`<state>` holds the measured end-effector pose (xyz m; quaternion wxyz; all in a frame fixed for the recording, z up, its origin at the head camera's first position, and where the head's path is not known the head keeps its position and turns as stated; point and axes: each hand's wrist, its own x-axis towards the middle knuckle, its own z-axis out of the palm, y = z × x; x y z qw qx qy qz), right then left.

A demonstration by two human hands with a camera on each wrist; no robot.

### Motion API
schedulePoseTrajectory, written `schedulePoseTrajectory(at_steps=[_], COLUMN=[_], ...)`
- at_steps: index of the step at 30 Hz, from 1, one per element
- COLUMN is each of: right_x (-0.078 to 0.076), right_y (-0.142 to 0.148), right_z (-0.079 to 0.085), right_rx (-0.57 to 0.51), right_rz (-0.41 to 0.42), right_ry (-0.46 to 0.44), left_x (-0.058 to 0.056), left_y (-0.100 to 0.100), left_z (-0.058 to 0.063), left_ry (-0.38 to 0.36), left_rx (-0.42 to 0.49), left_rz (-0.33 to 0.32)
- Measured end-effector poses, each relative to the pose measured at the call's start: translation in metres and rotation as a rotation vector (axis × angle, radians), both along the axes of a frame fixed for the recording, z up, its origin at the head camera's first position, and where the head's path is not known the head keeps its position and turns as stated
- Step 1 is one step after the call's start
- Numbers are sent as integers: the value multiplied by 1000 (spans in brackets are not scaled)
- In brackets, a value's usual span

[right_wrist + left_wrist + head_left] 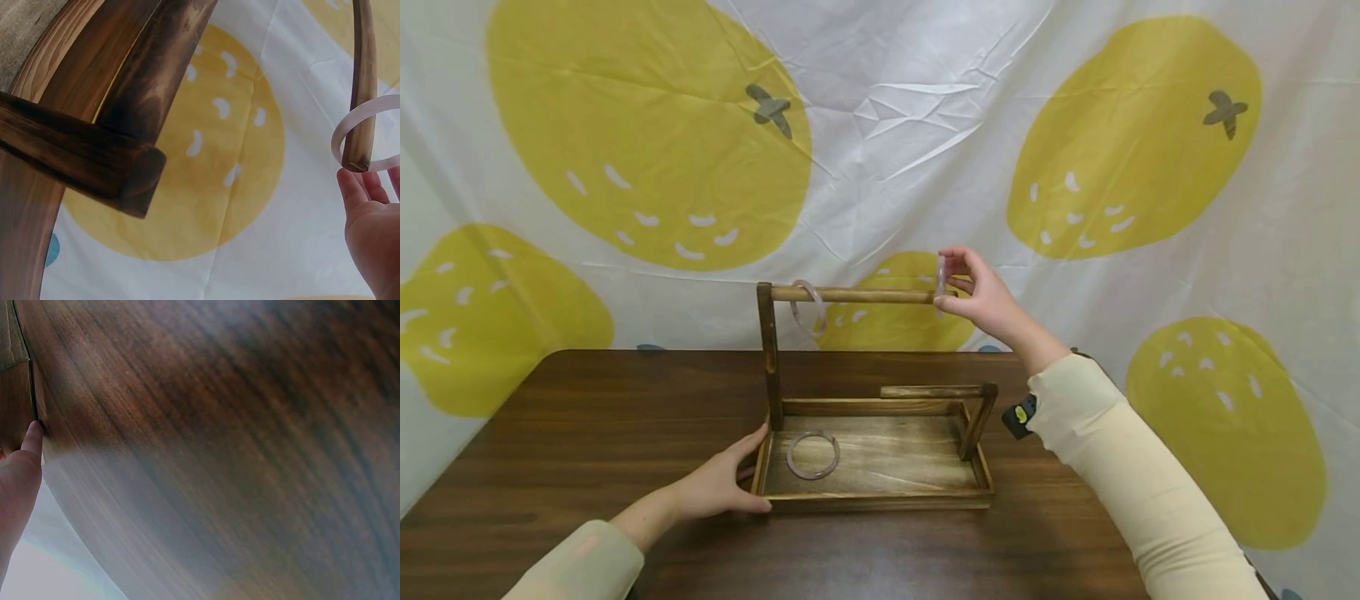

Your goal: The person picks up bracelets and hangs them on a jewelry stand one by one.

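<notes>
A wooden stand [880, 502] has a tray base, a tall left post with a long horizontal rod [872, 296], and a shorter right post. My right hand [981, 292] pinches a pale, translucent bangle [941, 275] at the rod's free right end. In the right wrist view, that bangle [336, 145] encircles the rod tip. Another bangle [822, 312] hangs on the rod near the tall post, and a third bangle [811, 477] lies flat in the tray's left part. My left hand [718, 483] holds the tray's left end, thumb at the front corner.
A shorter rod [932, 392] points left from the right post [977, 423], below the long one. The stand sits on a dark wooden table [625, 417]. Behind it hangs a white cloth [910, 167] with large yellow fruit prints.
</notes>
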<state>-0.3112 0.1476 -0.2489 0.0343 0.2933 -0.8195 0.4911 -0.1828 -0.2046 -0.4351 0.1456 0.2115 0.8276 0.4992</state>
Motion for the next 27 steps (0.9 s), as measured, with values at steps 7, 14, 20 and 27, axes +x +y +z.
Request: schedulePoseTrajectory(at_steps=[7,14,20,27], right_x=[0,0,1,2], right_y=[-2,-6,-10,-16], right_z=[2,5,7,10], right_rx=[32,75,87,142], right_rz=[3,5,21,14], right_ry=[14,26,24,54], left_x=[-1,-1,0,-1], left_y=[0,0,0,0], left_z=[-1,-1,0,0], left_ry=[7,-2,-1,-3], left_rx=[-1,-8,-11,-4], left_rz=[3,7,7,1])
